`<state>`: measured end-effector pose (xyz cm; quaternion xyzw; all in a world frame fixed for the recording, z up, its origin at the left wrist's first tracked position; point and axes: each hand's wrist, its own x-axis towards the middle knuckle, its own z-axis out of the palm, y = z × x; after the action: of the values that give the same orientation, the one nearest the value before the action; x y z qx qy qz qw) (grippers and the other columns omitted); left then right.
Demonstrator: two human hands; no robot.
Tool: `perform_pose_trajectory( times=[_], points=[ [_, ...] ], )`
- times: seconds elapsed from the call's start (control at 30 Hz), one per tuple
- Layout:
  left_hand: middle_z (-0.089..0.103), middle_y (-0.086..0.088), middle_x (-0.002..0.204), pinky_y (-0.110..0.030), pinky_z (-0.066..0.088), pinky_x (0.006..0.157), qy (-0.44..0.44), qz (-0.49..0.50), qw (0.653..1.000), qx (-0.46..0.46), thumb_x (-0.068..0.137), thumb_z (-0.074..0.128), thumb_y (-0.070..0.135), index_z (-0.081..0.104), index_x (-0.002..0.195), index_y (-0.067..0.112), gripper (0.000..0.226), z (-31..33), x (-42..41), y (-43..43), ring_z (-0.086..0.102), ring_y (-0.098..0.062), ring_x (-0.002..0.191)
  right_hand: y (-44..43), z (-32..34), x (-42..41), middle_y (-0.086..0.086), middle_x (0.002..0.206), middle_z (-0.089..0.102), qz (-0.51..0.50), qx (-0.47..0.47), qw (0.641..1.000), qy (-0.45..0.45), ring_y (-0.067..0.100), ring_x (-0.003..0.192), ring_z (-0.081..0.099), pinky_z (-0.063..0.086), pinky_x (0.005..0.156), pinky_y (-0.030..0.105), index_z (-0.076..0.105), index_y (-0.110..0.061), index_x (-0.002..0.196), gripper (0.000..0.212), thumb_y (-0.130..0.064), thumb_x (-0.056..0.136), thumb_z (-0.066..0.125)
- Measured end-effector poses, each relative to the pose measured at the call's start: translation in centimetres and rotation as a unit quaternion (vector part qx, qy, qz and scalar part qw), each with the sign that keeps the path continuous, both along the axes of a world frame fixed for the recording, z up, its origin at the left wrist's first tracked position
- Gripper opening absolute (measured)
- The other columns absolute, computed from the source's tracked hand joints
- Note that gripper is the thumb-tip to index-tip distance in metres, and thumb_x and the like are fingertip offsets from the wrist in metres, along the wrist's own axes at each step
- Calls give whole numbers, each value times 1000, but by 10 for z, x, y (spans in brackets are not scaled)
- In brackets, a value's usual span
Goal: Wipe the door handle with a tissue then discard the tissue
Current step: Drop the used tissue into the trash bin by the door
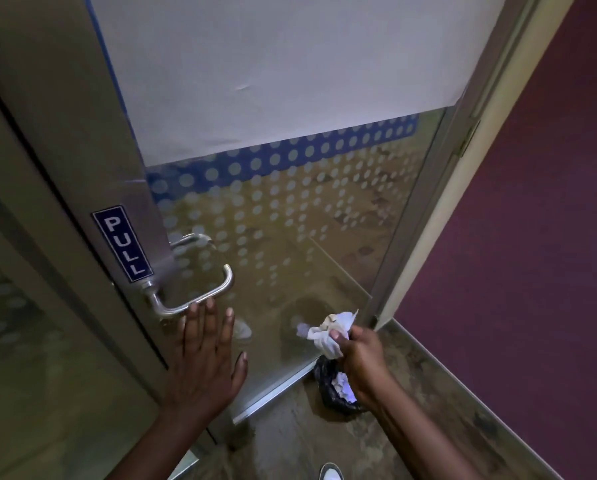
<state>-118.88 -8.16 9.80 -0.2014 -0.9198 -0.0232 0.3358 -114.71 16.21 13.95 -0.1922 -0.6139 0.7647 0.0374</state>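
Note:
A silver lever door handle (200, 292) sticks out from the metal stile of a glass door, just under a blue PULL sign (123, 244). My left hand (208, 358) is flat and open with its fingertips touching the underside of the handle. My right hand (362, 355) is lower right of the handle, closed around a crumpled white tissue (328, 332). Below that hand, a black bin bag (331, 386) with white paper in it sits on the floor by the door's bottom corner.
The glass door (307, 216) has frosted dots and a white sheet on its upper part. A dark purple wall (532, 271) closes the right side. A fixed glass panel (30, 341) stands at the left. My shoe tip (331, 472) shows on the mottled floor.

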Motion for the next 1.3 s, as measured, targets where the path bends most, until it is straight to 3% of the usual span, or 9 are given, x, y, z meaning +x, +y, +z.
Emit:
perform_pose_trajectory(
  times=[0.17,0.33,0.47,0.57,0.73,0.9,1.03,1.2,1.3],
  points=[
    [7,-20,160,-50,5,119,-24,-28,999,-21,83,42,41,24,147,4,76,-14,-6,36,4,-41,148,52,-12,-11,-13,38,49,-102,147,984,7,-2,40,42,37,49,20,53,-20,43,50,4,85,59],
    [0,-19,161,-49,6,120,-66,-53,996,-25,83,43,41,29,145,2,75,-39,-26,96,3,-39,148,121,-49,-38,-2,53,30,-198,220,955,-9,3,48,25,23,45,22,37,-14,52,44,-4,81,69],
    [16,-31,155,-53,12,120,-94,-72,992,-44,83,49,37,33,143,-3,73,-67,-44,158,16,-48,144,173,-76,-58,4,69,64,-231,250,940,-14,7,65,53,43,63,23,70,-4,73,10,1,80,66],
    [25,-36,149,-53,17,116,-133,-83,987,-44,79,54,35,37,139,-2,73,-85,-59,206,22,-51,139,204,-99,-76,0,91,71,-227,282,932,14,7,87,64,49,77,17,75,-6,95,21,4,84,60],
    [24,-35,149,-55,17,116,-182,-93,978,-35,81,65,39,32,140,-4,80,-126,-86,260,15,-52,142,246,-150,-99,12,97,63,-135,404,898,110,-3,89,55,39,78,4,70,6,92,32,8,73,44],
    [22,-34,151,-56,18,115,-239,-81,967,-34,83,61,39,32,140,-5,78,-174,-114,293,12,-51,143,275,-217,-114,17,103,58,-48,422,891,161,12,96,53,42,87,16,68,10,88,42,-23,96,43],
    [23,-36,150,-57,17,116,-255,-70,964,-43,87,50,40,32,141,-6,74,-209,-132,302,13,-53,142,286,-284,-135,20,101,60,-19,449,888,97,31,90,59,49,81,35,65,10,86,42,-23,98,40],
    [22,-32,152,-59,16,115,-261,-68,960,-75,85,47,40,29,144,-1,74,-251,-144,305,17,-50,142,302,-363,-160,16,99,72,94,587,803,38,26,93,66,53,83,31,72,1,92,17,-5,79,62],
    [23,-29,154,-64,22,111,-303,-49,946,-103,81,48,43,30,144,3,77,-268,-138,303,23,-48,141,306,-389,-164,16,99,73,253,630,730,-80,28,91,70,56,78,35,74,-7,88,43,-8,47,87]
  ],
)
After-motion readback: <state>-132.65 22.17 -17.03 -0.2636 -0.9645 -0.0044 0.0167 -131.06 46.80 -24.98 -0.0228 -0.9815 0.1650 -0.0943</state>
